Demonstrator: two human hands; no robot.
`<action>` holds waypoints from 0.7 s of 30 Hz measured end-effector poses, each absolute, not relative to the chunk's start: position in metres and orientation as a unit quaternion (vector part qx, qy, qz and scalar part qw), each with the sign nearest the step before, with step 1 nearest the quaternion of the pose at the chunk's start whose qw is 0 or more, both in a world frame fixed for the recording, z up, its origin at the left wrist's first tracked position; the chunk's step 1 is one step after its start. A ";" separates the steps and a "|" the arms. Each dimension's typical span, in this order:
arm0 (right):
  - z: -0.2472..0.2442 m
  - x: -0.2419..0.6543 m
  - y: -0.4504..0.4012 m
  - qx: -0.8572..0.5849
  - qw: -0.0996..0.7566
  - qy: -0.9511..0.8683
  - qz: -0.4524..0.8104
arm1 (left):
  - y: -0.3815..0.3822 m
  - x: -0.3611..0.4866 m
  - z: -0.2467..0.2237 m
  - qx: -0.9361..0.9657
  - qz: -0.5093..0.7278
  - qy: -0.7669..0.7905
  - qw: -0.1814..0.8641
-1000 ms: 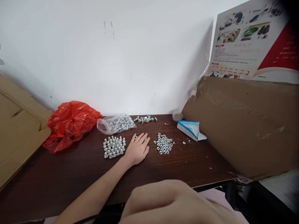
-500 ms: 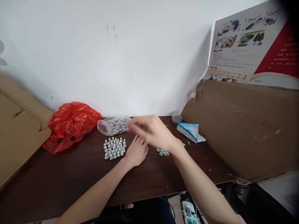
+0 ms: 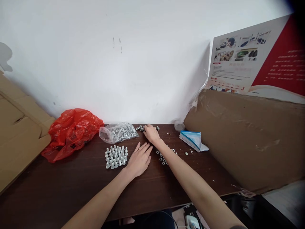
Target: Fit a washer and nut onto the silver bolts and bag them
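Observation:
My left hand lies flat on the dark table with its fingers spread, just right of several upright bolts standing in close rows. Farther back, my right hand reaches down among loose bolts near the wall; its fingertips are too small and partly hidden to tell what they touch. Several hex nuts lie beside my right forearm, which covers part of them. A clear plastic bag full of small metal parts rests behind the bolt rows.
A red plastic bag sits at the back left by a cardboard panel. On the right are a blue and white packet, a small clear round container and a large cardboard box.
My right hand has moved from above my left hand back to the loose bolts by the wall. My left hand stays on the table. The view has tilted up slightly.

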State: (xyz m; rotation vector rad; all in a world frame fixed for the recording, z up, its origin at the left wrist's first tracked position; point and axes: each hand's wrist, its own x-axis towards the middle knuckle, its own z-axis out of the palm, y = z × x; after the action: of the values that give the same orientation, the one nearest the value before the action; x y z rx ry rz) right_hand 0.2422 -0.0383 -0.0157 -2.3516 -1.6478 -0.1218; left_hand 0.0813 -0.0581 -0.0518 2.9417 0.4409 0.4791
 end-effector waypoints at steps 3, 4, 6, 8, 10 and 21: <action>-0.021 0.239 -0.033 -0.818 0.148 -0.554 -0.049 | -0.060 0.080 -0.049 0.970 0.180 0.146 0.075; -0.022 0.238 -0.032 -0.819 0.153 -0.551 -0.050 | -0.060 0.079 -0.049 0.968 0.185 0.147 0.079; -0.024 0.239 -0.032 -0.819 0.164 -0.548 -0.050 | -0.061 0.079 -0.048 0.965 0.198 0.149 0.085; -0.022 0.240 -0.034 -0.817 0.175 -0.547 -0.050 | -0.061 0.080 -0.047 0.960 0.219 0.149 0.089; -0.020 0.242 -0.038 -0.815 0.186 -0.546 -0.052 | -0.060 0.080 -0.046 0.952 0.254 0.145 0.094; -0.019 0.218 -0.081 -0.612 0.517 -0.596 -0.054 | -0.054 0.078 -0.025 0.843 0.443 0.159 0.260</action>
State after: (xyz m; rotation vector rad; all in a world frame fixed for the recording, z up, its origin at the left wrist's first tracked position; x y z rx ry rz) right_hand 0.2175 -0.0813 -0.0186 -1.4684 -1.4306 -0.1286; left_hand 0.0776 -0.0541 -0.0250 2.2831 0.4306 1.1999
